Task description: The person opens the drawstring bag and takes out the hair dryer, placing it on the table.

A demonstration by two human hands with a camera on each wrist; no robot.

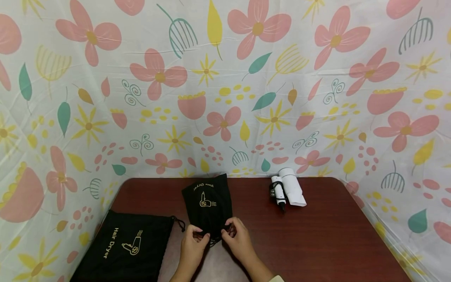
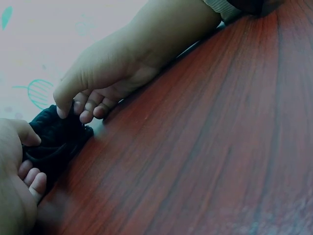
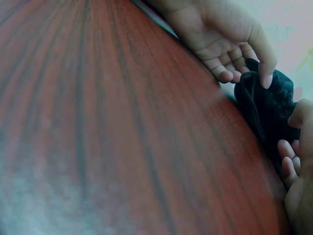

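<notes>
I have the left hand and right hand on the small black pouch, thumb and fingers of each pinching cloth at the near end, one per side. Pouch lies just beyond and between the hands, its drawstring bunched in the gap between them. My read: step in hand is working the gathered mouth; can't tell from here if it's being spread or cinched. Either way, next move probably calls for both pinches pulling evenly, fingertips clear of the cord. Larger black pouch lies flat left of the left hand. White device with wrapped black cord and white cylinder sit beyond the right hand, off to its right, untouched.
</notes>
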